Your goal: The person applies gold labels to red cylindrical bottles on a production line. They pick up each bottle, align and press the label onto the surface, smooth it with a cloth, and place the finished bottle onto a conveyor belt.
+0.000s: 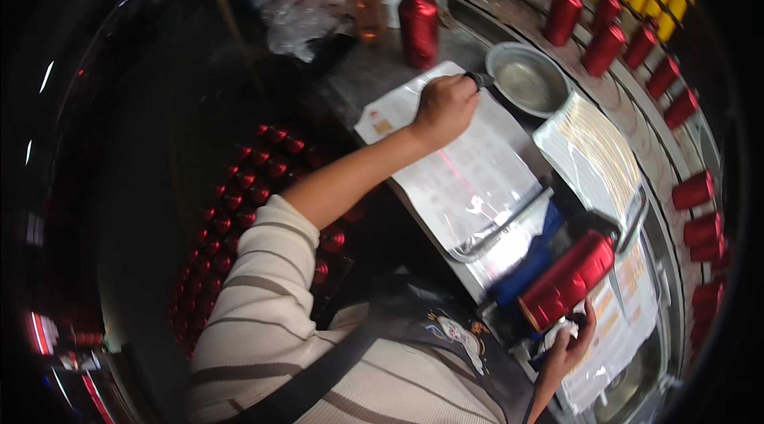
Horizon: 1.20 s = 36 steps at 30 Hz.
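Observation:
My left hand (447, 109) is closed in a fist over a printed white sheet (469, 177) on the metal bench. A small black object (482, 80) sticks out at its far side; its kind is unclear. A shiny red metal bottle (569, 281) lies tilted in a holder on the right, over a blue cloth (525, 269). Just below the bottle's near end, my right hand (569, 348) curls its fingers round a crumpled white cloth or tissue (560, 333). Whether those fingers touch the bottle is hard to make out.
A metal bowl (529, 80) stands beyond the sheet, next to a stack of clear-edged sheets (593, 153). One red bottle (419, 32) stands at the back. Several more ride a curved conveyor (649, 125) on the right. Packed red bottles (239, 209) fill the lower left.

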Motion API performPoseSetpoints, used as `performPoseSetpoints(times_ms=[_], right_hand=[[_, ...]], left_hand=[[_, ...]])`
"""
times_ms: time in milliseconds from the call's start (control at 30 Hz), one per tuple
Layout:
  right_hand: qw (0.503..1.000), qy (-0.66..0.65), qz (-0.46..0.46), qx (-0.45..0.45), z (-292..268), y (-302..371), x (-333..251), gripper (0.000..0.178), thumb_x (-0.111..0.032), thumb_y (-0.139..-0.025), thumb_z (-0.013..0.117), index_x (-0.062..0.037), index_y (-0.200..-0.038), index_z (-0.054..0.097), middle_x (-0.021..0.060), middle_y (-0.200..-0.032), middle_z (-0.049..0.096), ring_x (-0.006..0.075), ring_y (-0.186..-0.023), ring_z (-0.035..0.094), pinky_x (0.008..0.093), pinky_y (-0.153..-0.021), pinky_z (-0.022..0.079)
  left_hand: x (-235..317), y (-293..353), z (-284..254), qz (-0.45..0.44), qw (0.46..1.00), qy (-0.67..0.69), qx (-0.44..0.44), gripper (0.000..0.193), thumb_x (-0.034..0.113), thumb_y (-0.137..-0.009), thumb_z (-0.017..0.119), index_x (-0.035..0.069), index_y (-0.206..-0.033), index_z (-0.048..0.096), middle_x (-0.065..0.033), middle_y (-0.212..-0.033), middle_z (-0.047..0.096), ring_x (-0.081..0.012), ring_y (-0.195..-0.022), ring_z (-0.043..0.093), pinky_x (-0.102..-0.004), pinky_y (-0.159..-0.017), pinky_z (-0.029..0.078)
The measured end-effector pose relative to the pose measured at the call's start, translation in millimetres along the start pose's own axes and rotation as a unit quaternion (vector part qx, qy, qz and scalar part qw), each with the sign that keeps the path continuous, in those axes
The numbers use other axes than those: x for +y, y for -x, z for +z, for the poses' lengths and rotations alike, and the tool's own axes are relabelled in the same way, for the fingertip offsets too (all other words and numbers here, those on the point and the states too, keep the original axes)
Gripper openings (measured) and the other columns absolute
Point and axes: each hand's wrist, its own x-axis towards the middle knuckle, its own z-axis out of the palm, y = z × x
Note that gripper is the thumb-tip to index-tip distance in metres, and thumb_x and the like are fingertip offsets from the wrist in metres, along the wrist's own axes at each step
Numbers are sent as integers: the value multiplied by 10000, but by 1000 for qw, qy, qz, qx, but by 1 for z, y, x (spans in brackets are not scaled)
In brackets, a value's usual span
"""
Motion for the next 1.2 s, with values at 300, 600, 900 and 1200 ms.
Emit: performPoseSetpoints(times_ms=[300,600,900,1200], right_hand=[[974,214,-66,-18,11,8,-17,1071,-132,-630,855,-54,-1551,313,164,-1182,599,300,-973,624,362,-758,512],[979,200,-37,-34,11,9,-18,1018,-95,-632,803,-39,-1543,352,168,-1135,581,290,-918,600,347,-811,503],[986,-102,124,-35,-4,-12,-29,796,-293,-765,814,-27,-1438,483,96,-1212,586,86,-875,594,212,-660,485],[981,-160,106,27,18,-34,-16,665,-303,-883,756,-17,-1391,435,144,-1308,529,97,-788,641,207,-662,503]], left_hand=[[158,1,-27,157,940,192,-236,224,-47,-783,744,-3,-998,701,-110,-842,690,-288,-766,664,-369,-706,511],[221,-5,16,6,829,440,-345,411,-8,-852,693,15,-1259,640,-111,-872,690,-239,-749,651,-328,-699,522],[217,-8,76,73,887,337,-306,145,100,-836,674,-20,-869,601,-185,-789,626,-392,-769,624,-445,-685,496],[217,-9,89,67,890,354,-280,144,103,-819,705,3,-912,657,-147,-794,660,-350,-756,634,-421,-688,499]])
